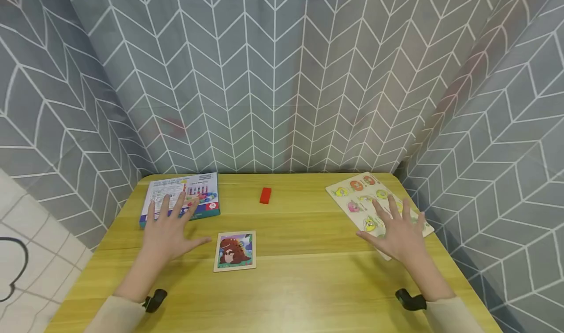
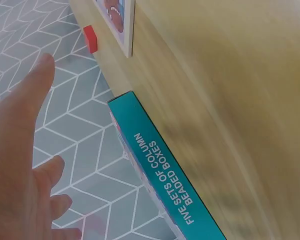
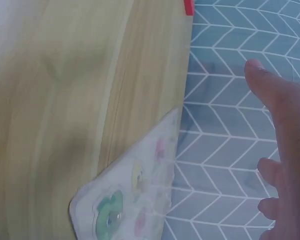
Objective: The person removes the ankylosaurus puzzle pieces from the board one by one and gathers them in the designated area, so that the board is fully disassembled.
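Note:
My left hand [image 1: 166, 232] hovers with fingers spread near the front of a flat box [image 1: 176, 201]. That box has a teal side [image 2: 155, 165] lettered "FIVE SETS OF COLUMN BEADED BOXES". On the other side, my right hand [image 1: 402, 235] is spread above the lower part of a board with fruit pictures [image 1: 348, 191]. Neither hand holds anything. Between them, closer to the left hand, lies a small framed dinosaur picture [image 1: 235, 251]. A small red block [image 1: 265, 196] sits farther back near the middle.
The wooden table [image 1: 299, 294] has its back edge against a grey curtain [image 1: 264, 78] with white chevron lines. More curtain hangs along the left and right sides. Pale, tile-patterned cloth or floor [image 1: 35, 245] shows at the lower left.

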`<state>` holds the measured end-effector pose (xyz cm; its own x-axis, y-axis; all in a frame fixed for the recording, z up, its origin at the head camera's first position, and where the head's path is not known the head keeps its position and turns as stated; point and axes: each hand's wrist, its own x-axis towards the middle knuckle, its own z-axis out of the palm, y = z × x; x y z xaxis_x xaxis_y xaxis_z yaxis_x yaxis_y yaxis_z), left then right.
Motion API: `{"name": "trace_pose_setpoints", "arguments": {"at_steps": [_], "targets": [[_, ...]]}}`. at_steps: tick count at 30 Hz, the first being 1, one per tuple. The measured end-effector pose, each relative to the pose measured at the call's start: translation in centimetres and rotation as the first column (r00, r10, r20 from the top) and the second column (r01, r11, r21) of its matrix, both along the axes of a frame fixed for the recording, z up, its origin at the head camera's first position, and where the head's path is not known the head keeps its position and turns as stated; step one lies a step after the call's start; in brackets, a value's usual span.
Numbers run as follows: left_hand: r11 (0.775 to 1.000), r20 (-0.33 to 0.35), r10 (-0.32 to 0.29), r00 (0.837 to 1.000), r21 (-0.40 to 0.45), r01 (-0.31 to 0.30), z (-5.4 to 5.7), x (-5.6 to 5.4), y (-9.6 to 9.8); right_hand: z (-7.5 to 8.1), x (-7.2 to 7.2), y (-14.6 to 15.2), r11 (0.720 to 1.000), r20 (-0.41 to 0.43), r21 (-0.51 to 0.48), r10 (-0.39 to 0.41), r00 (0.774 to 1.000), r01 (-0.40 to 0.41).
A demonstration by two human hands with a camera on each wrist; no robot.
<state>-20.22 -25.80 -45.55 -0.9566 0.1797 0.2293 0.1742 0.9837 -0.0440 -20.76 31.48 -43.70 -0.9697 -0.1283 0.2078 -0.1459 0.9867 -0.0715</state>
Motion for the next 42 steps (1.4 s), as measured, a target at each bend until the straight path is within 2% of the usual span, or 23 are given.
{"name": "trace_pose_setpoints", "arguments": {"at_steps": [6, 12, 18, 23, 28, 35, 42], "targets": [[1.000, 0.014, 0.004, 1.000, 0.003, -0.004, -0.8, 0.0, -0.1, -0.3, -0.9, -1.8, 0.999, 0.030, -0.034, 0.019, 0.999, -0.018], [0.997, 0.068, -0.014, 0.998, 0.083, 0.008, -1.5, 0.1, 0.7, -1.5, -2.2, -4.3, 0.996, -0.022, -0.046, 0.081, 0.997, -0.081], [0.984, 0.066, -0.033, 0.997, 0.178, 0.021, -1.7, 0.9, 1.7, -2.3, -2.8, -7.7, 0.976, -0.062, -0.150, 0.149, 0.987, -0.157], [0.957, 0.106, -0.062, 0.992, 0.288, 0.029, -2.6, 1.6, 2.3, -3.5, -3.1, -10.7, 0.933, -0.098, -0.272, 0.218, 0.971, -0.237], [0.908, 0.146, -0.104, 0.984, 0.418, 0.034, -3.7, 1.9, 2.7, -4.4, -2.8, -13.7, 0.889, -0.056, -0.379, 0.256, 0.965, -0.258], [0.833, 0.211, -0.155, 0.965, 0.553, 0.013, -4.8, 2.1, 3.0, -6.2, -3.2, -17.1, 0.785, -0.039, -0.542, 0.333, 0.942, -0.300], [0.811, 0.241, -0.214, 0.947, 0.584, 0.035, -6.0, 2.0, 2.7, -7.4, -3.4, -20.2, 0.726, -0.033, -0.599, 0.400, 0.916, -0.339]]}}
